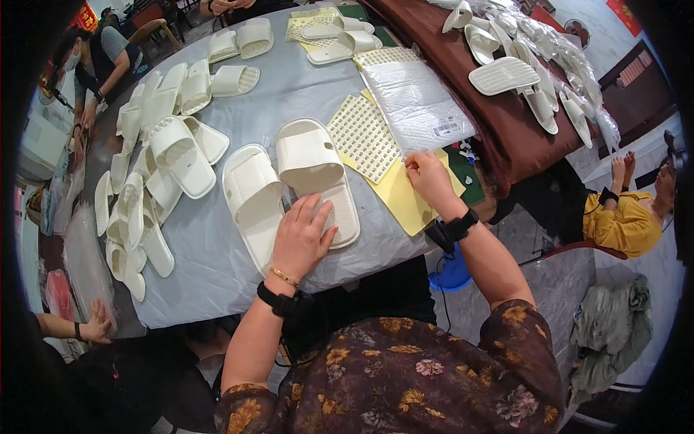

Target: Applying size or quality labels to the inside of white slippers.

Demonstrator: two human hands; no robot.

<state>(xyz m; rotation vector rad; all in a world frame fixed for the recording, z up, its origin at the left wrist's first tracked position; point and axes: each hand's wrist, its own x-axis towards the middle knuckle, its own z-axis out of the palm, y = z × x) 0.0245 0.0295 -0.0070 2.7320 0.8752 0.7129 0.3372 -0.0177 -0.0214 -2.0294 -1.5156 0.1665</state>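
Observation:
A pair of cream slide slippers lies in front of me, the left slipper (251, 184) and the right slipper (311, 155) side by side with toes pointing away. My left hand (302, 233) rests over their heel ends, fingers stretched out on the right slipper's ribbed footbed. Over yellow backing paper (406, 202), my right hand (432, 184) has its thumb and fingertips pinched together; what is between them is too small to make out. Just left of that hand lies a sheet of small printed stickers (365, 137).
Loose slippers (170, 155) are heaped on the left of the grey-covered table (210, 271). A white plastic packet (419, 101) lies beyond the stickers. More slippers (504, 76) lie on brown cloth at far right. Other people sit around, one in yellow (625, 224); another's hand (96, 323) is at lower left.

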